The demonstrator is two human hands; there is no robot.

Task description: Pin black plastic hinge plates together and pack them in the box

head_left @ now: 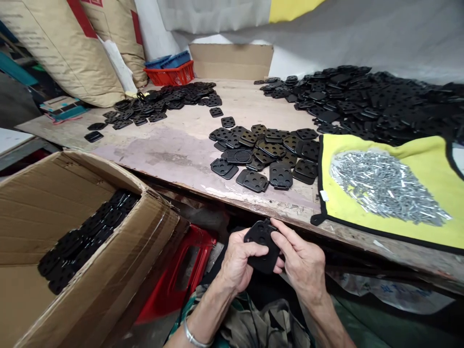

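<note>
Just in front of the table edge, my left hand (237, 261) grips a black plastic plate (263, 258) with round holes, its thumb lying across the face. My right hand (302, 263) closes on the same plate from the other side, fingertips at its top right edge. Whether a small pin sits under those fingertips is hidden. Beyond my hands, a loose group of similar black plates (281, 175) lies on the table. To the right, a heap of small silvery metal pins (387, 186) rests on a yellow cloth (333, 203) with black trim.
On my left stands an open cardboard box (145, 241) with black plates inside. A red plastic stool (197, 253) is beside it. Larger piles of plates lie at the back right (362, 99) and back left (174, 99). A red basket (172, 75) and paper sacks (61, 53) stand behind.
</note>
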